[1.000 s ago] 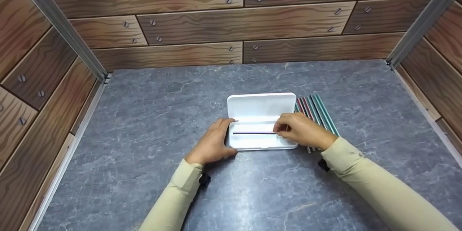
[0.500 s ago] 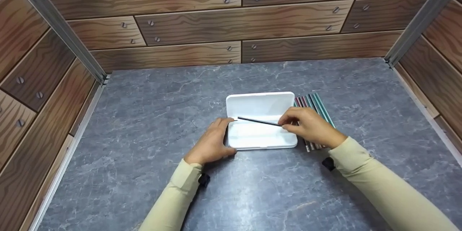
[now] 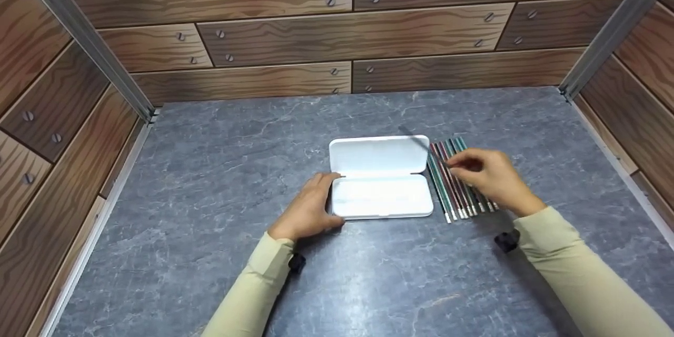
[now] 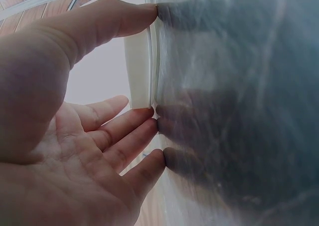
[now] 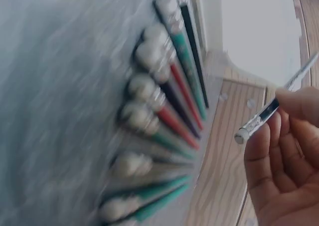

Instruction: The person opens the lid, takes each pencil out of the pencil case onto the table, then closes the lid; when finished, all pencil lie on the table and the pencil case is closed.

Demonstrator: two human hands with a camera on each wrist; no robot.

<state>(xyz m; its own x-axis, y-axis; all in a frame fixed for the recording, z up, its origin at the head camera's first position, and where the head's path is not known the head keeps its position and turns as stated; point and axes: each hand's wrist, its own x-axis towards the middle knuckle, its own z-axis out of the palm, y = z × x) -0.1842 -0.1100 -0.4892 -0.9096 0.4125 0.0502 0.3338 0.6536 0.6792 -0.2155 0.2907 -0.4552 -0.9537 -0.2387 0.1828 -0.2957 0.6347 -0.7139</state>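
A white pencil case (image 3: 382, 197) lies on the table with its lid (image 3: 379, 155) raised. My left hand (image 3: 309, 208) holds its left end, thumb at the front corner and fingers at the rear. The left wrist view shows the case's end wall (image 4: 137, 71) between thumb and fingers. To the right of the case, my right hand (image 3: 489, 176) pinches a dark pencil (image 3: 421, 143) above the table. Near the fingers, its white eraser end (image 5: 242, 136) shows in the right wrist view. Below that hand lies a row of green, red and dark pencils (image 3: 447, 189).
The pencils' white eraser ends (image 3: 461, 213) point toward me. A grey marbled tabletop (image 3: 237, 158) runs to wood-patterned walls (image 3: 274, 42) at the back and sides. Metal posts (image 3: 616, 31) stand in the corners.
My right hand has lifted the pencil out of the white case and carried it right, over the row, tilting its far end away. My left hand stays at the case.
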